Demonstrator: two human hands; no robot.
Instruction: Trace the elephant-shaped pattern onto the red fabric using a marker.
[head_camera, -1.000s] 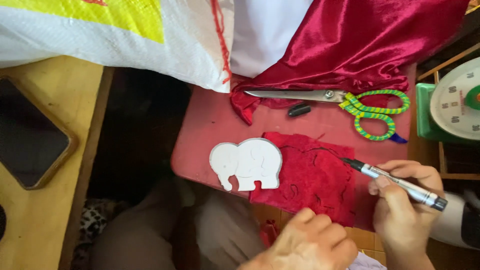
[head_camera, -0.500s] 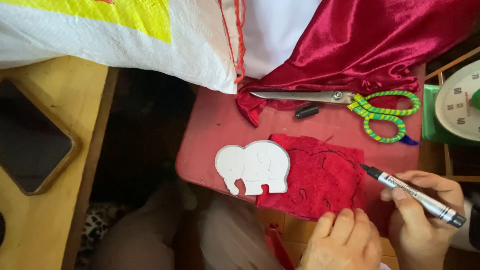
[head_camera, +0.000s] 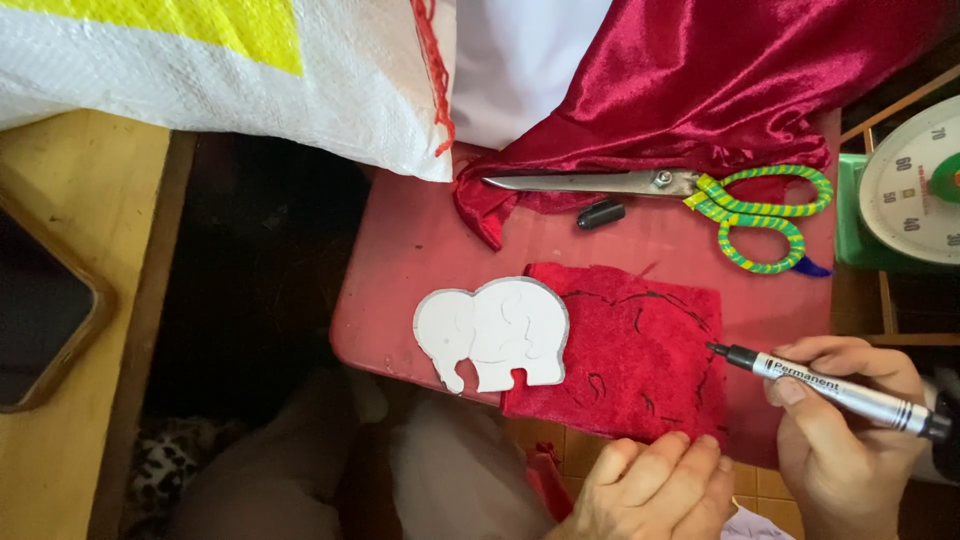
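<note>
A white elephant-shaped template lies on the red stool top, overlapping the left edge of a red fuzzy cloth piece that bears a black drawn outline. My right hand grips a black marker, its tip touching the cloth's right edge. My left hand rests at the cloth's near edge, fingers curled and pressing on it. The marker's black cap lies near the scissors.
Scissors with green-yellow wrapped handles lie on the stool's far side by shiny red satin fabric. A white woven sack sits far left. A phone lies on a wooden surface at left; a green dial scale stands at right.
The marker tip has moved to the right edge of the cloth. My left hand has shifted right along the cloth's near edge. The view has drifted slightly.
</note>
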